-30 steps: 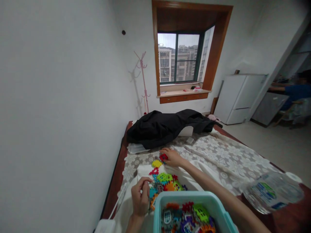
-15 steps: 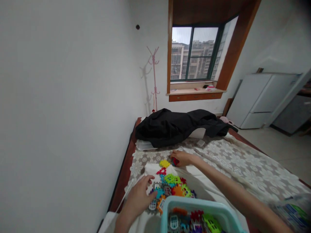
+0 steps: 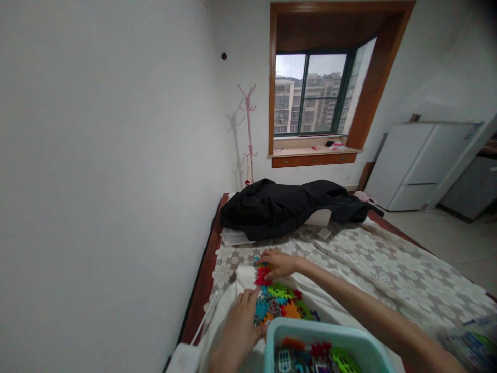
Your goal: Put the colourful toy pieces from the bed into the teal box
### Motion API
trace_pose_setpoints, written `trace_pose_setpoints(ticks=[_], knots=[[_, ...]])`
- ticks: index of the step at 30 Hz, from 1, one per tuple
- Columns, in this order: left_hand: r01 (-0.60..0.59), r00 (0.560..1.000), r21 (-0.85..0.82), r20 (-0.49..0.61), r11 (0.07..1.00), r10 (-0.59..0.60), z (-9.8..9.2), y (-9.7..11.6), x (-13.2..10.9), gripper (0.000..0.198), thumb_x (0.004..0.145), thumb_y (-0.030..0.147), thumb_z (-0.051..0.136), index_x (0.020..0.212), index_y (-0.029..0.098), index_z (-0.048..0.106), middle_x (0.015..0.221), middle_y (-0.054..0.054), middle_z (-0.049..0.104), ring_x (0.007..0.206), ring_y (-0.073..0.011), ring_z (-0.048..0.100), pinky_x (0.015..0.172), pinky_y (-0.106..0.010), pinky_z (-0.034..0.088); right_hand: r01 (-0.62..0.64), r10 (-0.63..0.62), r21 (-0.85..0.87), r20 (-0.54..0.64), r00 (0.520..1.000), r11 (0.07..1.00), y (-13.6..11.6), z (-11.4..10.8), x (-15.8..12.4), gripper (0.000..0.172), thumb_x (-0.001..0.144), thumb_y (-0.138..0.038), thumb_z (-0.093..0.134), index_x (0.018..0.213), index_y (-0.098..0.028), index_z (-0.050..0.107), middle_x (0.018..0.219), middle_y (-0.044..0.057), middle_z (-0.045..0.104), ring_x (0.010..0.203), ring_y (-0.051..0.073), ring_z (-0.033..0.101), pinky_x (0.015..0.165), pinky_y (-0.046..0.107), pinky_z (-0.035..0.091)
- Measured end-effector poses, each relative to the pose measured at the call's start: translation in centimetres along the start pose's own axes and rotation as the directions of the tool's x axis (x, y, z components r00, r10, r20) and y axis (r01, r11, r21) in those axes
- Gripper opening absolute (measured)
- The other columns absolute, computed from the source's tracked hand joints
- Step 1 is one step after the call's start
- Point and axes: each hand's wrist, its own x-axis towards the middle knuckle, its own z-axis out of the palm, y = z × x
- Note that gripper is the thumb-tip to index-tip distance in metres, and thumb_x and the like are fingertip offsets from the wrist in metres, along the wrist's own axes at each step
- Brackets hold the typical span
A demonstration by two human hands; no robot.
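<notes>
Wide grey cloth with white flowers (image 3: 373,259), spread out | pale blue-green plastic tub (image 3: 326,327), nearest the person | pile of bright, bumpy plastic pieces (image 3: 281,291), beside left hand (image 3: 240,316), thumb and fingers wide | right hand (image 3: 280,262) farther out, can't tell if gripping | red, bumpy plastic piece (image 3: 262,276), by right fingertips
</notes>
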Motion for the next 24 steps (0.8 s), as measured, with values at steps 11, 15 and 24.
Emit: trace_pose_setpoints(ticks=[11, 15, 24], knots=[[-0.035, 0.983, -0.213, -0.184, 0.976, -0.005, 5.0, -2.0, 2.7, 0.105, 0.066, 0.022, 0.072, 0.162, 0.004, 0.033, 0.171, -0.028, 0.028, 0.16, -0.0391, 0.027, 0.13, -0.049, 0.027, 0.039, -0.032, 0.048, -0.137, 0.99, 0.998, 0.0, 1.9, -0.5, 0.066, 0.076, -0.045, 0.088, 0.133, -0.019, 0.068, 0.139, 0.015, 0.056, 0.126, 0.031, 0.057, 0.111, 0.044, 0.046], [-0.041, 0.954, -0.243, -0.296, 0.969, -0.034, 7.2, -3.6, 4.8, 0.103, 0.065, 0.021, 0.072, 0.16, 0.004, 0.035, 0.174, -0.031, 0.018, 0.162, -0.0423, 0.02, 0.131, -0.055, 0.024, 0.045, -0.041, 0.025, -0.145, 0.989, 0.999, -0.3, 2.0, -1.5, 0.058, 0.077, -0.044, 0.088, 0.125, -0.019, 0.069, 0.129, 0.013, 0.063, 0.123, 0.03, 0.057, 0.108, 0.043, 0.047], [-0.164, 0.926, -0.35, -0.378, 0.922, 0.021, 9.3, -7.2, 8.3, 0.097, 0.064, 0.036, 0.072, 0.153, 0.009, 0.044, 0.159, -0.028, 0.052, 0.145, -0.0426, 0.053, 0.124, -0.055, 0.04, 0.148, -0.173, -0.235, -0.089, 0.981, 0.961, -1.3, 1.6, -2.7, 0.05, 0.085, -0.043, 0.082, 0.126, -0.015, 0.072, 0.145, 0.017, 0.059, 0.129, 0.032, 0.056, 0.11, 0.041, 0.046]])
